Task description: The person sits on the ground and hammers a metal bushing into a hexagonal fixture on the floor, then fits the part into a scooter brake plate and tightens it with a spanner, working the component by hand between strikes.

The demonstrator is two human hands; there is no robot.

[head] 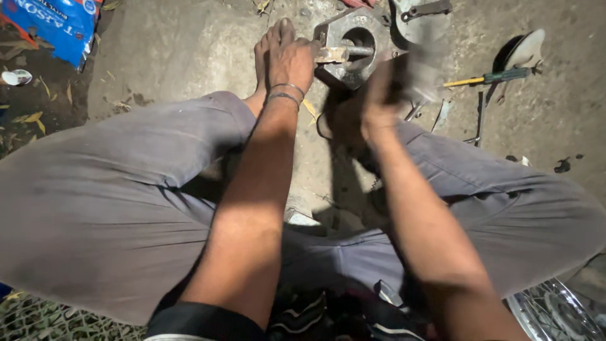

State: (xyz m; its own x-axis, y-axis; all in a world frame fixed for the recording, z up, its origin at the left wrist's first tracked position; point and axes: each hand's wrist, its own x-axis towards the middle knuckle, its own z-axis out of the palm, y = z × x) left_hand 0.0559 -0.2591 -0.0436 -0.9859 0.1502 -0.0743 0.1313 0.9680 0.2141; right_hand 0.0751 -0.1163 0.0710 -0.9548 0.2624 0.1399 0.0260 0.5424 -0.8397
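I sit on the ground with my knees spread, in grey trousers. My left hand (291,62), with thin bangles on the wrist, grips a short metal rod (344,52) laid across a heavy grey metal block (348,47) with a round hole. My bare left foot (270,47) rests beside the block. My right hand (382,91) is raised to the right of the block and is closed on a tool (420,72) that is too blurred by motion to name.
A screwdriver with a green and yellow handle (489,77) lies on the concrete at the right, near a dark curved part (517,50). A metal plate (420,16) lies behind the block. A blue bag (53,22) sits top left. A spoked wheel (555,312) shows bottom right.
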